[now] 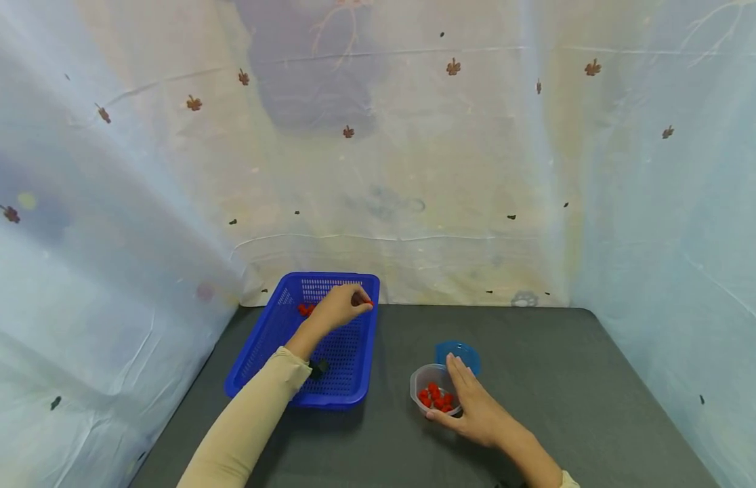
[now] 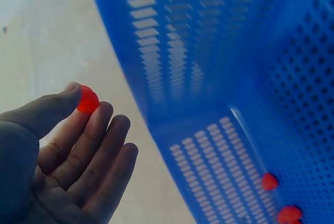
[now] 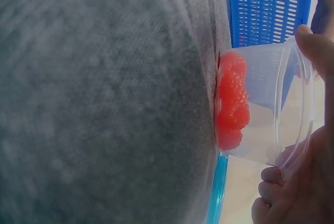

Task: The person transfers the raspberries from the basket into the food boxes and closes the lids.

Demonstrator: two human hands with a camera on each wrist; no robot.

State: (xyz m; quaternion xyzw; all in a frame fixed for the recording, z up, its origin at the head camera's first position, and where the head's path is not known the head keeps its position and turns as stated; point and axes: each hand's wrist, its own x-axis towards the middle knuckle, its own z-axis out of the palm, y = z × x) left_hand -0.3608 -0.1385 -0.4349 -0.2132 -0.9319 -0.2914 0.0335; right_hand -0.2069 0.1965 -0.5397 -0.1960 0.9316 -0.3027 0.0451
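My left hand (image 1: 337, 310) is raised over the far right part of the blue plastic basket (image 1: 361, 400). Between thumb and fingertips it pinches a small bumpy red berry (image 2: 88, 99); the other fingers are loosely extended in the left wrist view. Several more red berries (image 1: 305, 310) lie at the basket's far left, partly hidden by the hand. My right hand (image 1: 478, 413) holds the clear plastic tub (image 3: 259, 130) across its rim, thumb on one side and fingers on the other. Several red berries (image 1: 435, 395) cover the tub's bottom.
A blue lid (image 1: 466, 354) lies on the grey table (image 1: 536, 352) just behind the tub. Inside the basket, by the left sleeve, sits a small dark object (image 1: 319, 368) of unclear kind. A patterned curtain (image 1: 414, 169) encloses the table's back and sides.
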